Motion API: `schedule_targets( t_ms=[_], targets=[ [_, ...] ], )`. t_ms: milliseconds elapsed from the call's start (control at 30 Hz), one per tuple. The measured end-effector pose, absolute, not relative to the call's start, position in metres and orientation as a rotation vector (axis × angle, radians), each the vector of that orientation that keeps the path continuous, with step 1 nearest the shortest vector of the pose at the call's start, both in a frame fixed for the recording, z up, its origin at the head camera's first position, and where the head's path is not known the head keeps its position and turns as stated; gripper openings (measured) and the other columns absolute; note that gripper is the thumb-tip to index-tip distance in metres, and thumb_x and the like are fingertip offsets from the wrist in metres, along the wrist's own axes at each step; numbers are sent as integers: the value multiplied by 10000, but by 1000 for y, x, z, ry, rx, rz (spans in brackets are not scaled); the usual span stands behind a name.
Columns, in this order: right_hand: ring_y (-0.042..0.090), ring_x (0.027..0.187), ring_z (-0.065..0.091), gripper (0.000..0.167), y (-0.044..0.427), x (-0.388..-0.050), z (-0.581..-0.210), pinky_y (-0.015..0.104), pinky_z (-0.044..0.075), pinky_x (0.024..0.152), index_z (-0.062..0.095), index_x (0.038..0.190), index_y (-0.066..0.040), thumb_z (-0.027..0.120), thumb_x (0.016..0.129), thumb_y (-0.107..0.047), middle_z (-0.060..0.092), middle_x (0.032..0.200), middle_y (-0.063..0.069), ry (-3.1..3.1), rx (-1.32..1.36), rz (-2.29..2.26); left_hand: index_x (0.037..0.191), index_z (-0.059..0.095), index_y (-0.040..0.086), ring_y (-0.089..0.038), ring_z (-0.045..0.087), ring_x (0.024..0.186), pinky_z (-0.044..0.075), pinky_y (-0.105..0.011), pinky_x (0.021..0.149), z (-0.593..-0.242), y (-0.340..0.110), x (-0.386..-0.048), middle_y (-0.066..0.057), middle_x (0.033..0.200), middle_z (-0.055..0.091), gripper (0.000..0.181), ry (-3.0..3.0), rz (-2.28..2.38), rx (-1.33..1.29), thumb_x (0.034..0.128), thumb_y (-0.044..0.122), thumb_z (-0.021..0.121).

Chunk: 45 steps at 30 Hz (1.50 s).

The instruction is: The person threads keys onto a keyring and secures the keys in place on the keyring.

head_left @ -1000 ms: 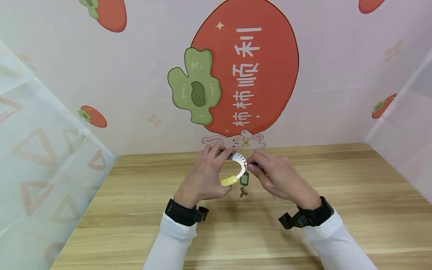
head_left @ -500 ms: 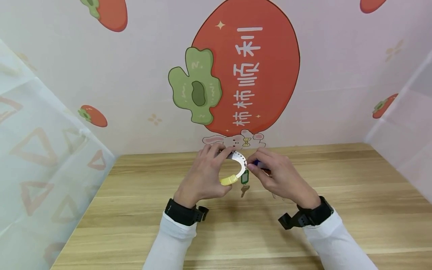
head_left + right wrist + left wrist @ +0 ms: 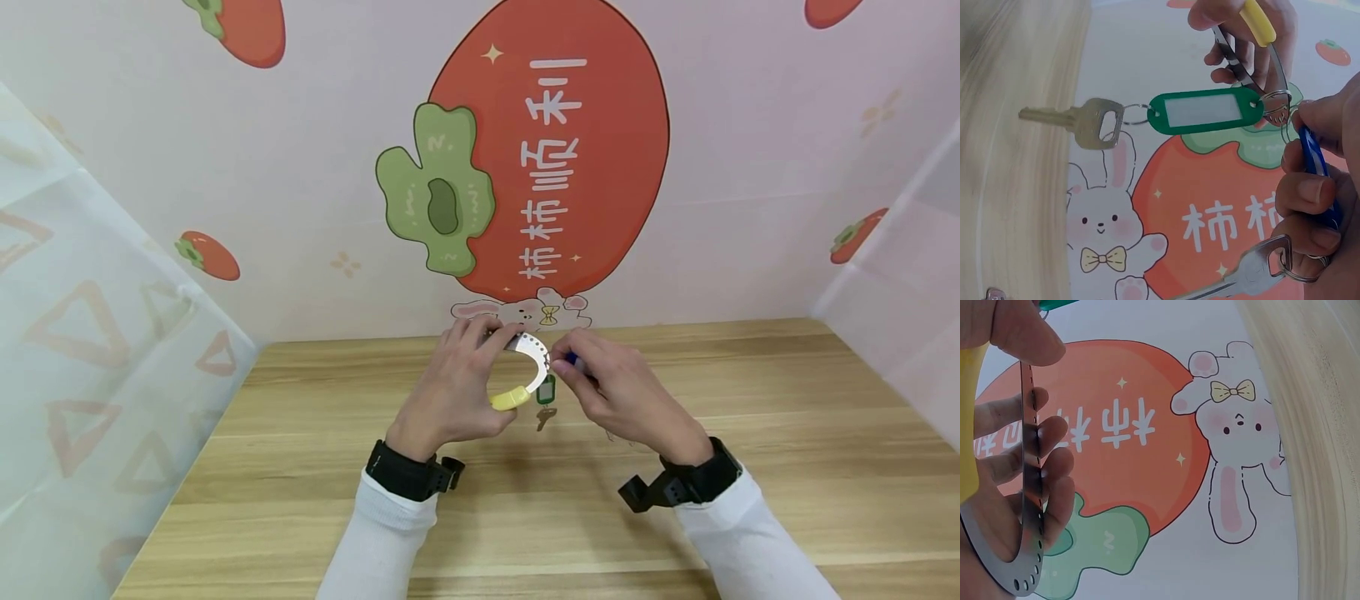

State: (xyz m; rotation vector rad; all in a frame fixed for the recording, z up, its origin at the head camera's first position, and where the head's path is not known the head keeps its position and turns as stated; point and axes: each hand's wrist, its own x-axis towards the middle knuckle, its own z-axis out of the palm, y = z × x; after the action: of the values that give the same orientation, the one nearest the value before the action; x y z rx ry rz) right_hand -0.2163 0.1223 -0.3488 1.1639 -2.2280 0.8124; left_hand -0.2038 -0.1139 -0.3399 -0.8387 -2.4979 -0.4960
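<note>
In the head view my left hand [image 3: 453, 392] grips a large flat metal key ring [image 3: 538, 350] with a row of small holes and a yellow handle [image 3: 510, 398]. A green key tag [image 3: 1207, 110] hangs by its split ring from the holed edge, and a brass-coloured key [image 3: 1094, 124] dangles from it. My right hand [image 3: 622, 387] pinches a blue key tag [image 3: 1316, 156] and its small split ring [image 3: 1287, 128], close to that edge. Whether this ring is through a hole cannot be seen. A silver key [image 3: 1254, 275] hangs from the blue tag's other end.
Both hands are above a wooden table [image 3: 300, 483]. Behind it stands a white backdrop [image 3: 750, 167] with a large red persimmon print, and a patterned sheet [image 3: 97, 333] flanks the left side. A small metallic object [image 3: 995, 294] shows at the right wrist view's lower corner.
The green tag and its key have swung and risen slightly. More of the blue tag shows between my right fingers, while my left hand stays nearly still.
</note>
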Motion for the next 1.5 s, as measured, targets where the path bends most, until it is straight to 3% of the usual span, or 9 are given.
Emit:
schedule_targets(
  t_ms=[300, 567, 1100, 1500],
  targets=[
    [39, 632, 460, 145, 118, -215, -350, 236, 415, 549, 600, 982, -118, 685, 928, -14, 534, 818, -84, -2196, 1132, 840, 1335, 599, 169, -269, 405, 1304, 421, -498, 1007, -339, -114, -203, -58, 1247, 525, 783, -2454, -502, -832, 599, 254, 854],
    [40, 614, 438, 128, 112, -212, -351, 240, 388, 532, 594, 966, -111, 687, 933, -30, 483, 780, -80, -2208, 1069, 812, 1333, 597, 137, -274, 422, 1277, 424, -503, 997, -339, -115, -203, -86, 1286, 526, 776, -2451, -496, -818, 611, 253, 856],
    [29, 654, 491, 135, 122, -214, -345, 239, 443, 568, 617, 1033, -114, 677, 943, -33, 583, 876, -86, -2239, 1195, 796, 1335, 584, 170, -268, 418, 1289, 422, -493, 1009, -338, -115, -204, -54, 1239, 528, 790, -2464, -522, -841, 599, 264, 857],
    [27, 599, 424, 148, 124, -214, -344, 220, 390, 520, 611, 1014, -122, 689, 935, -24, 489, 783, -103, -2266, 1202, 863, 1309, 604, 144, -262, 402, 1289, 403, -497, 1033, -336, -114, -203, -58, 1232, 520, 779, -2453, -514, -856, 583, 251, 863]
  ],
)
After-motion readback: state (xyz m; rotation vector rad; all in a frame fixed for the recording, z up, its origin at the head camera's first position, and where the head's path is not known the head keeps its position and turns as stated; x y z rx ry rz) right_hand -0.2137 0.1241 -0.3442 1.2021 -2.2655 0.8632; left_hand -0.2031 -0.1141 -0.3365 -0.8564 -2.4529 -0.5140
